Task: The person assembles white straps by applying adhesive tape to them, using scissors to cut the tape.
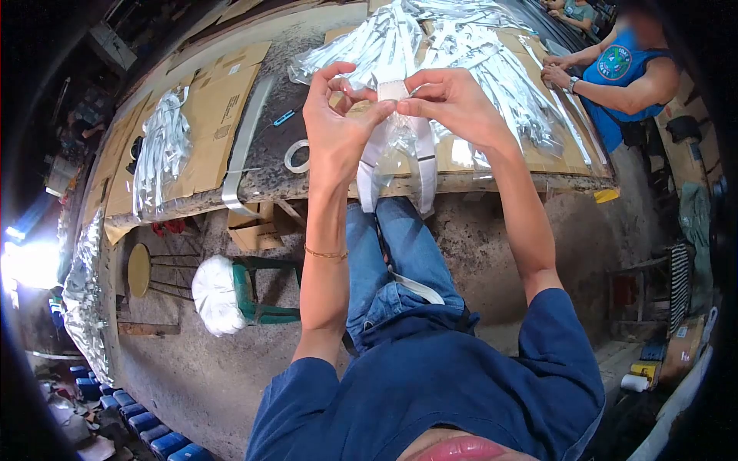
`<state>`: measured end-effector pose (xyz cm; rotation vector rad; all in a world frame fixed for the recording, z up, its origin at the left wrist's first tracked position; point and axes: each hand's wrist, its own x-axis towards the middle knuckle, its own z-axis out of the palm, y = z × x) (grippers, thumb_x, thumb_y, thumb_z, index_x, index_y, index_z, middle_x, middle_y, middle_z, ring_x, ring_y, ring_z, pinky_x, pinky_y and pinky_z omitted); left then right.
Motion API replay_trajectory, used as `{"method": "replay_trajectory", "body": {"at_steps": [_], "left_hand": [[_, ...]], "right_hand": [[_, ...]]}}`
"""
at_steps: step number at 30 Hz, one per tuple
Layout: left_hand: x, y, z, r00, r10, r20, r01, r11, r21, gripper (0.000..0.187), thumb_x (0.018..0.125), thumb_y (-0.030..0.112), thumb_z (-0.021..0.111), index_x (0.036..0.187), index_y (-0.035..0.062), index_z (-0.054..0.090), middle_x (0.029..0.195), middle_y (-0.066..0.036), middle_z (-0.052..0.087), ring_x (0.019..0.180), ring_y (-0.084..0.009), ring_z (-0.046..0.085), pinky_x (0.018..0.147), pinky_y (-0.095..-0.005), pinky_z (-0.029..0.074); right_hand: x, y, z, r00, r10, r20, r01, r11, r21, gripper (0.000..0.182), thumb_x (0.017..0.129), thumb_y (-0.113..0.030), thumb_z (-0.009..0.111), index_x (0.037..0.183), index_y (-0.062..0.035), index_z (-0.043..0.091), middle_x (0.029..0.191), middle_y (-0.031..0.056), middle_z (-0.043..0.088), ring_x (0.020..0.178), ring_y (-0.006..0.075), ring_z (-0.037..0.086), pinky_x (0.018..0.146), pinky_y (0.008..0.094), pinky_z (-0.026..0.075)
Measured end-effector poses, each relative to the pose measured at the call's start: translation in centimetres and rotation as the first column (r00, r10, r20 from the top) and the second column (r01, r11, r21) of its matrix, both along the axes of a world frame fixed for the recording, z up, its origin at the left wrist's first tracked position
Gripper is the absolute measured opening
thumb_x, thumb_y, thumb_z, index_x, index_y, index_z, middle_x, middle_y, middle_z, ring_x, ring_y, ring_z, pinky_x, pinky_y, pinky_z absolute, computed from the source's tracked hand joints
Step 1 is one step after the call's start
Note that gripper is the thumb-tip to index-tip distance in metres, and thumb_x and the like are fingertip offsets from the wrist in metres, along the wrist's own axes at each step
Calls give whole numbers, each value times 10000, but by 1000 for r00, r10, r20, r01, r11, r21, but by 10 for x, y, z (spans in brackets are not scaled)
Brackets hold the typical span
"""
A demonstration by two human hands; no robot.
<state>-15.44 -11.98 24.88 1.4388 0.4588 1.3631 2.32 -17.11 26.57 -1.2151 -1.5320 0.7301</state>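
A white strap is stretched between my two hands above the table's near edge. My left hand pinches its left side between thumb and fingers. On the opposite side my right hand grips it the same way, the thumbs almost meeting. Two pale strap lengths with dark cross marks hang below over the table edge, one on the left and one on the right. Clear plastic shows between them. Beyond my hands lies a large heap of white straps, partly in clear plastic.
Left on the cardboard lies a smaller bundle of straps. A blue cutter and a tape roll are nearby. A co-worker in a blue top handles straps at the right. Below stands a green stool.
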Motion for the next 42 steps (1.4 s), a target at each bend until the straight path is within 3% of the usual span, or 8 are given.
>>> {"method": "replay_trajectory", "body": {"at_steps": [9,15,20,24,26,29,33,42], "left_hand": [[-3,9,-5,989,-123,77,139,955,-261,628,661,-129,780,1205,-10,490,866,-23,487,832,-147,588,747,-269,545],[-3,11,-12,974,-188,124,220,916,-335,664,676,-133,782,1243,-1,465,866,-6,480,830,-158,581,747,-272,525],[-7,2,-6,961,-165,222,243,888,-391,574,826,2,723,1306,32,410,967,-76,552,942,-233,630,812,-361,524],[-11,-2,3,981,-108,161,137,973,-185,460,910,37,609,1315,20,390,1119,-145,589,1061,-256,614,899,-451,523],[-15,2,1,997,70,14,-70,997,-15,424,909,25,597,1291,8,415,1082,-127,598,1046,-246,614,905,-433,526],[-23,2,-2,974,227,-17,-224,969,101,404,856,-65,606,1235,3,483,1009,-94,614,960,-154,605,790,-270,513],[-22,-19,3,973,141,-180,-132,989,61,479,759,-27,704,1203,4,524,889,-62,657,717,-80,573,678,-231,465],[-7,-21,9,882,179,-436,-140,983,121,428,745,26,737,1142,0,578,788,-64,697,678,-104,576,650,-253,461]], "right_hand": [[15,19,0,975,217,41,-209,968,-139,254,819,-239,792,849,-13,680,655,-34,587,622,24,469,533,213,348],[13,24,-7,947,276,-164,-312,913,-264,229,810,-223,780,842,-12,695,720,-19,622,618,33,496,526,207,360],[2,8,-1,971,221,-94,-234,958,-164,206,793,-175,769,883,6,726,720,0,651,631,40,532,544,211,384],[-4,11,-15,988,110,-111,-121,988,-91,188,787,-164,774,858,3,725,700,-2,643,621,40,521,544,220,381],[-4,14,-17,993,24,-118,-33,996,-78,174,792,-158,770,856,-1,726,701,1,646,620,41,518,551,225,377],[1,21,-25,991,8,-131,-12,999,-32,177,799,-172,767,831,-4,724,692,0,640,613,42,500,551,229,363],[1,24,-27,992,16,-129,-23,998,-54,234,819,-159,756,991,-2,732,816,16,699,706,53,590,622,213,427],[-2,28,-25,984,-10,-175,6,1000,-21,191,800,-198,765,817,-14,717,666,-3,625,602,47,487,558,241,370]]}}
